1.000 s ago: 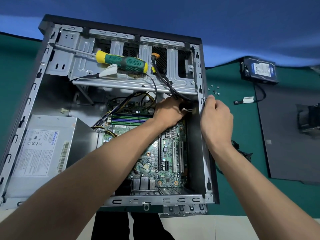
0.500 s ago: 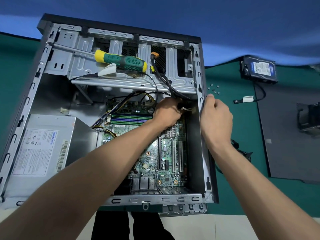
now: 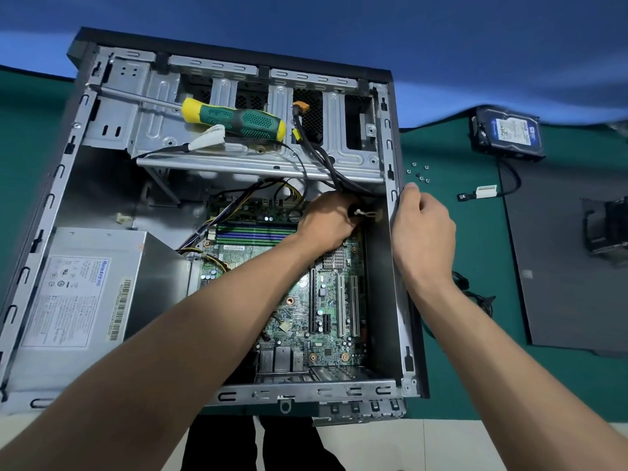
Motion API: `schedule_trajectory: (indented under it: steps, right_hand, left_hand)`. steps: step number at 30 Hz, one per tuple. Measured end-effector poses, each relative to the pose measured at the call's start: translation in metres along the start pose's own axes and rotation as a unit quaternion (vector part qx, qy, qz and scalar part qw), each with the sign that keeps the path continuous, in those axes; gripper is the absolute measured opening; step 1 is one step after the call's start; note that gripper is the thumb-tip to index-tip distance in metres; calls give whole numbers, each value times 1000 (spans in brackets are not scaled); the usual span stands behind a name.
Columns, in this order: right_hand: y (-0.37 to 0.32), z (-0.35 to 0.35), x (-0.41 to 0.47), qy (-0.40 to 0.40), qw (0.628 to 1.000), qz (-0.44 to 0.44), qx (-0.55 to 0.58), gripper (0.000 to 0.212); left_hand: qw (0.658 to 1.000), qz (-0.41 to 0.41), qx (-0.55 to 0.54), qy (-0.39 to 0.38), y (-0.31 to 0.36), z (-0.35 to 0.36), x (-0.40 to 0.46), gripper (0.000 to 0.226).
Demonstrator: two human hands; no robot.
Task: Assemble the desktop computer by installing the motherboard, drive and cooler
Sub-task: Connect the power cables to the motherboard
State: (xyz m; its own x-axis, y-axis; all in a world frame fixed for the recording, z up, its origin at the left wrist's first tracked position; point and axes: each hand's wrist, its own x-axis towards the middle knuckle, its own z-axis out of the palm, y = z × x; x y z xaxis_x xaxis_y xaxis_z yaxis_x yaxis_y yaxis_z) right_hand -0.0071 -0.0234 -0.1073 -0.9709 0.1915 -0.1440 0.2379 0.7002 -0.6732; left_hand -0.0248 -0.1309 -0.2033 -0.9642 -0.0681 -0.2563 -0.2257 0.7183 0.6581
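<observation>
An open computer case [image 3: 396,300] lies on its side on a green mat. The green motherboard [image 3: 306,307] sits inside it. My left hand [image 3: 328,220] reaches down to the board's upper right corner and grips a black cable bundle [image 3: 326,154] with a white tie; its fingertips are hidden. My right hand [image 3: 423,226] holds the case's right rim, thumb on the edge, fingers curled outside. The hard drive [image 3: 508,134] lies on the mat at the far right. The cooler [image 3: 608,229] stands at the right edge on a dark panel.
A green and yellow screwdriver [image 3: 234,120] rests on the drive cage [image 3: 258,158]. The power supply [image 3: 81,297] fills the case's lower left. Several small screws [image 3: 419,171] lie just right of the case. A dark side panel [image 3: 574,266] and a loose cable [image 3: 482,192] lie further right.
</observation>
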Motion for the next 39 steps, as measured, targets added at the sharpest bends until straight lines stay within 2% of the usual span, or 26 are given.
schedule_trajectory:
  steps: [4, 7, 13, 16, 19, 27, 32, 36, 39]
  right_hand:
    - [2, 1, 1, 2, 1000, 2, -4, 45]
    - [2, 1, 1, 2, 1000, 0, -7, 45]
    - [3, 1, 1, 0, 1000, 4, -4, 44]
    - [4, 3, 4, -2, 1000, 6, -3, 44]
    - [5, 4, 5, -7, 1000, 8, -7, 44]
    - [5, 4, 5, -18, 1000, 4, -23, 43]
    - [4, 4, 5, -26, 999, -4, -39, 42]
    - [1, 1, 1, -15, 999, -24, -42, 25]
    - [-2, -1, -3, 2, 998, -52, -45, 13]
  left_hand:
    - [1000, -1, 18, 22, 3, 3, 0, 16]
    - [998, -19, 47, 30, 6, 4, 2, 22]
    - [999, -15, 8, 39, 10, 4, -6, 18]
    - [997, -48, 24, 56, 10, 6, -5, 37]
    - [996, -51, 26, 61, 10, 7, -6, 40]
    - [995, -84, 22, 40, 11, 4, -9, 32]
    - [996, -76, 40, 15, 33, -15, -31, 32]
    - [996, -68, 56, -11, 47, -47, -59, 19]
    - [993, -6, 111, 27, 61, -83, -75, 23]
